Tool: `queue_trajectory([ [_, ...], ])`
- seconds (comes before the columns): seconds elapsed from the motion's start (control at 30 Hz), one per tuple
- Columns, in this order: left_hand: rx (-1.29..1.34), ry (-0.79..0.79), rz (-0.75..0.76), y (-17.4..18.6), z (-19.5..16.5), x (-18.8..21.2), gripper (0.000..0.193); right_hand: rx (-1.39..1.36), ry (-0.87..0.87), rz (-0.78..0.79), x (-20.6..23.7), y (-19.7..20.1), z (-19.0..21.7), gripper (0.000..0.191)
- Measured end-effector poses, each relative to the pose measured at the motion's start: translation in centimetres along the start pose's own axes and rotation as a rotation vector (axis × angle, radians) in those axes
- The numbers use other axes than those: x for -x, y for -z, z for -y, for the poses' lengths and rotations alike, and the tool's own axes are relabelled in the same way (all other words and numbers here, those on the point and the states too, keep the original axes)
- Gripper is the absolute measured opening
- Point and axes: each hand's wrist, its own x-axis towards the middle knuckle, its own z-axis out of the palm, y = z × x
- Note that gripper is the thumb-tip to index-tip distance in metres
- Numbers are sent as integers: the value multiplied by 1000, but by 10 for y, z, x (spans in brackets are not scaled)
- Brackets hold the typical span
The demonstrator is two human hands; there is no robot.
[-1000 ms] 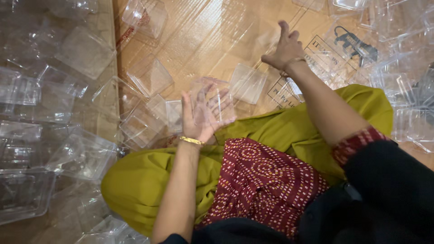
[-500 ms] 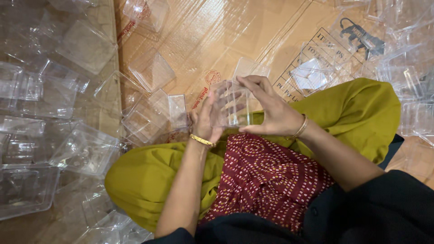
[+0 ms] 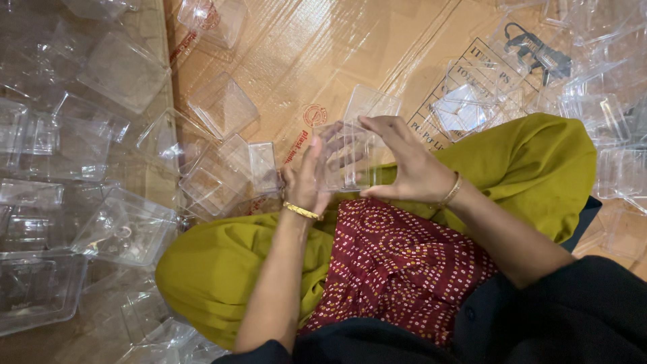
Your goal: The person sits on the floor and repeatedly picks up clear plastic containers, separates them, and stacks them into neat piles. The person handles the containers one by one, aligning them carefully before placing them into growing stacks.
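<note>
Above the maroon cloth (image 3: 397, 269), left hand (image 3: 311, 176) and right hand (image 3: 404, 162) both curl fingers closed around one clear plastic box (image 3: 347, 158)

Flattened brown cardboard (image 3: 323, 61) covered in glossy tape lies over the floor across the upper middle of the frame, catching warm overhead light in streaks. Along the left edge, wooden flooring (image 3: 151, 40) shows beside the cardboard's border.
</note>
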Motion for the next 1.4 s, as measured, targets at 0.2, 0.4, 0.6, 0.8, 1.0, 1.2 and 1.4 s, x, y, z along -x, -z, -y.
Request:
queue_trajectory([
  [0.2, -38, 34, -4, -2, 4, 0, 98, -47, 26, -3, -2, 1, 7, 114],
  [0.4, -26, 44, 42, 2, 6, 1, 94, -25, -13, 9, -2, 3, 8, 115],
  [0.6, 0, 66, 29, 1, 11, -1, 93, -31, -21, -6, 0, -1, 9, 114],
  [0.8, -17, 32, 14, -1, 6, 2, 94, -31, 1, -12, -1, 4, 13, 115],
  [1.0, -27, 64, 12, -1, 4, 0, 94, -12, -15, -10, -1, 8, 13, 115],
  [1.2, -9, 62, 4, -2, 10, -2, 93, -31, 34, -15, 0, 2, 9, 116],
  [1.4, 12, 27, 43, 0, 10, 0, 86, -9, 29, -40, 1, 0, 6, 119],
])
